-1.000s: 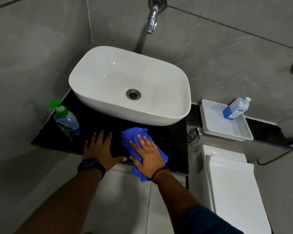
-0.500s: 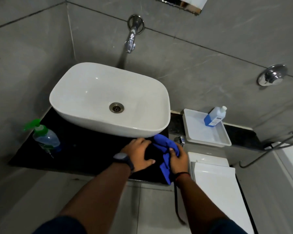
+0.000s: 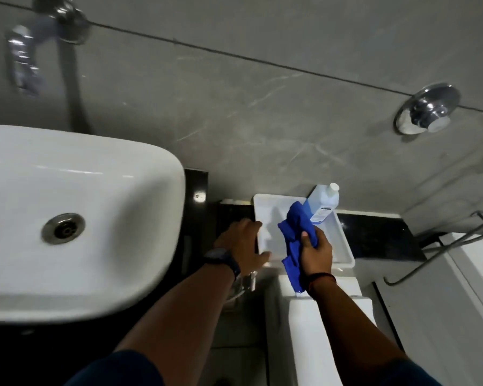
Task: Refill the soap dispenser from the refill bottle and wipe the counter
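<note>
Grey stone-look tiles [image 3: 262, 112] cover the wall, crossed by one dark grout line, with a chrome wall spout [image 3: 23, 59] blurred at upper left and a round chrome flush button [image 3: 427, 108] at upper right. A white vessel basin [image 3: 76, 213] fills the left side, its metal drain [image 3: 64, 232] showing, and it sits on a glossy black counter [image 3: 198, 190] that runs along the wall. A further strip of the same black surface shows to the right, past a shallow white tray [image 3: 343, 243]. The refill bottle [image 3: 322, 204], clear with blue liquid and a white cap, lies tilted in the tray's far corner against the wall. The left hand [image 3: 243, 247], a dark watch [image 3: 223, 261] on its wrist, rests loosely spread with fingers on the tray's near-left edge. The right hand [image 3: 317, 253] is closed around a bunched blue cloth [image 3: 297, 232], held above the tray and partly covering the bottle's lower end. Below the tray stands a white toilet tank [image 3: 329, 316]. A thin metal rail [image 3: 441, 249] crosses at right. The soap dispenser is out of view.
</note>
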A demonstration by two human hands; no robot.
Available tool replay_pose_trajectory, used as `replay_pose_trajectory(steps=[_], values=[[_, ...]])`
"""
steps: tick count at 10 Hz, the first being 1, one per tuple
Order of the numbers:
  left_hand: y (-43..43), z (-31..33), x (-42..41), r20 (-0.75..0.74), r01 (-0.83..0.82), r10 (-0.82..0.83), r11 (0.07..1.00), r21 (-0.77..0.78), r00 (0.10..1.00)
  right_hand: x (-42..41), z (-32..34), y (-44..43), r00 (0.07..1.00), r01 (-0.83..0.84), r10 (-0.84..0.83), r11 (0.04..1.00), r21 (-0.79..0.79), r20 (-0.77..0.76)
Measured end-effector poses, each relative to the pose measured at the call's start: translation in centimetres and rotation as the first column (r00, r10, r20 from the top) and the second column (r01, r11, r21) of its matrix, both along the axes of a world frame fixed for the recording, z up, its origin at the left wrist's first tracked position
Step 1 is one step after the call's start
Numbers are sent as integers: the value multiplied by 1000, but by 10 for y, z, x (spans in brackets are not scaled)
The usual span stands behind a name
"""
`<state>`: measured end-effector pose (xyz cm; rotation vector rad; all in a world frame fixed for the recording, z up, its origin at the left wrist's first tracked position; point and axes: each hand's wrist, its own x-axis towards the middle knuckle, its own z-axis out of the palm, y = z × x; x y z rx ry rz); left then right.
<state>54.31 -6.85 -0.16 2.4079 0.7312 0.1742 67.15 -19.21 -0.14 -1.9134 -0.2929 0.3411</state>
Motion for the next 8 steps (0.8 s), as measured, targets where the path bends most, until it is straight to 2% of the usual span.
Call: replay_pose_trajectory(steps=[1,2,3,4,5,6,7,8], values=[[27,-37,63,-44,-25,26,1000,14,999,63,-43,21,994,-80,91,983,-166,61],[40,-62,95,-74,-11,16,997,73,997,92,-71,38,977,-106,161,938,-330,142],[49,-97,127,-160,26,-2,988,150,987,117,-113,64,929,-239,348,823,-515,125],[50,-115,134,-205,47,-9,983,180,979,115,-136,74,853,-317,520,594,-739,52],[56,-129,131,-224,100,-39,958,268,974,103,-156,76,810,-240,578,476,-846,95],[59,-131,122,-236,141,-72,947,290,969,96,-158,76,807,-234,580,489,-840,113],[62,-115,114,-166,72,-30,965,251,986,96,-143,76,812,-225,572,497,-838,121],[64,-98,110,-126,23,9,970,242,992,98,-121,75,831,-216,517,641,-736,206]])
